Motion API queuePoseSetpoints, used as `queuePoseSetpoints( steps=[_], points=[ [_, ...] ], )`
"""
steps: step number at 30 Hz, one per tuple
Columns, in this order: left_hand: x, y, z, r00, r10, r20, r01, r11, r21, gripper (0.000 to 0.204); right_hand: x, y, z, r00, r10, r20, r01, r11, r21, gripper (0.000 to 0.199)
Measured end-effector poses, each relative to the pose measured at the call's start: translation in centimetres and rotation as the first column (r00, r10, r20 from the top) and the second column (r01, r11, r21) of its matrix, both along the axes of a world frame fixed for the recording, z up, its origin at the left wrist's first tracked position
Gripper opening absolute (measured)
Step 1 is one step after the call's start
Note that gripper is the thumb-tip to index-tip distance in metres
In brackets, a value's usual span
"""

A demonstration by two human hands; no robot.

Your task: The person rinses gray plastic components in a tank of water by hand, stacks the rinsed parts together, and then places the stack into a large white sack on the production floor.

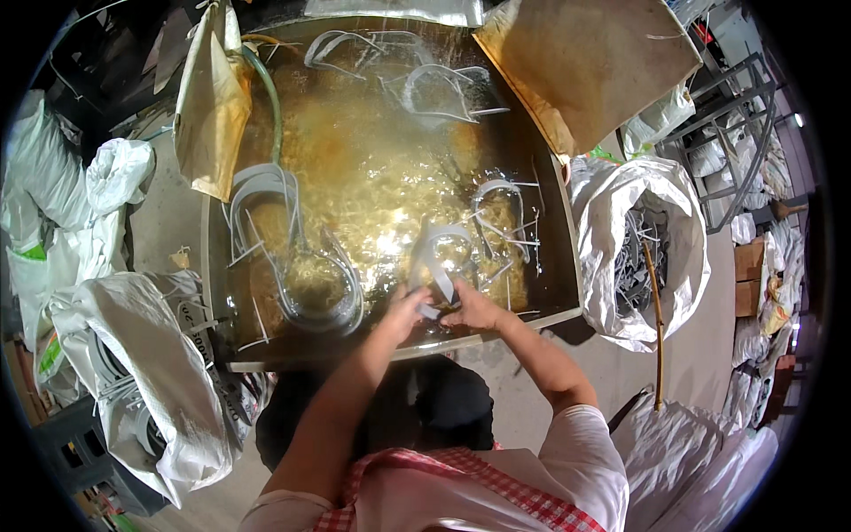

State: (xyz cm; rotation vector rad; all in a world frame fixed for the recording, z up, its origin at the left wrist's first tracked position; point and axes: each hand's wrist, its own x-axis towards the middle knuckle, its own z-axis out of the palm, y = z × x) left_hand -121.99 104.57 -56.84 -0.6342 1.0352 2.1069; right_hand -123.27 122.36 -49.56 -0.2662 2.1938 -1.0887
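Note:
A large metal tank [567,266] filled with yellowish-brown liquid stands before me. Both hands reach over its near rim. My left hand [403,306] and my right hand [470,309] together grip a curved grey strip bundle [436,253] that loops up out of the liquid. More curved grey strips [266,199] lie in the tank to the left. Others float at the far side [434,89] and just right of my hands [505,213].
An open white sack [683,222] of dark pieces, with a wooden stick [656,310] leaning in it, stands right of the tank. White sacks [151,372] with grey strips lie left. A green hose [270,97] dips into the tank. Brown sacking [585,62] drapes the far right corner.

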Motion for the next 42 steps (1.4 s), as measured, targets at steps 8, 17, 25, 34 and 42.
queuePoseSetpoints(
  steps=[8,17,25,34,42],
  points=[
    [-1.7,-0.4,3.7,0.914,-0.135,-0.382,-0.026,0.921,-0.389,0.028,-1.5,-3.6,1.3,0.929,-0.352,0.116,0.370,0.906,-0.207,0.056],
    [0.1,-5.3,10.5,0.880,0.287,-0.379,-0.401,0.876,-0.268,0.026,-4.7,2.7,3.8,0.348,-0.574,0.741,0.865,-0.108,-0.490,0.004],
    [0.8,-8.0,6.6,0.846,0.499,-0.191,-0.475,0.866,0.157,0.038,-1.9,0.6,1.9,0.524,-0.752,0.400,0.720,0.141,-0.679,0.026],
    [0.6,-2.8,10.0,0.932,-0.240,-0.271,-0.104,0.541,-0.835,0.048,1.9,-11.5,4.6,0.742,-0.575,0.345,0.632,0.430,-0.644,0.045],
    [0.2,-4.4,8.2,0.871,0.059,-0.489,-0.223,0.932,-0.285,0.025,0.8,-7.2,3.8,0.940,-0.336,-0.049,0.324,0.930,-0.173,0.047]
  ],
)
